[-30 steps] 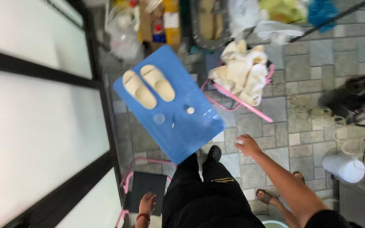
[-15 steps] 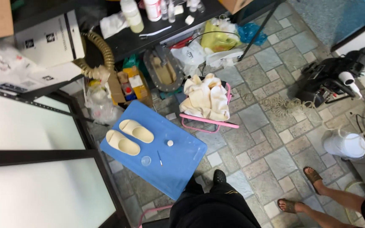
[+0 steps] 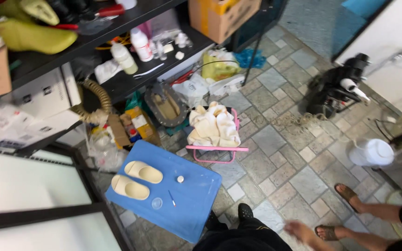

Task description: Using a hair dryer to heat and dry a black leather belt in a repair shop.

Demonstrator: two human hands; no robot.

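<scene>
Blurred flesh tones mark the person's right hand (image 3: 299, 231) low in the view, held over the stone-tiled floor (image 3: 275, 139); whether its fingers are spread or closed cannot be told. Nearest it to the left lies a blue board (image 3: 196, 204) bearing two cream shoe insoles (image 3: 137, 179), a small white cap (image 3: 180, 179) and a thin tool (image 3: 171, 199). Beyond stands a pink wire basket (image 3: 217, 151) heaped with cream cloths (image 3: 212, 124). A second person's sandalled feet (image 3: 347, 193) stand to the right.
</scene>
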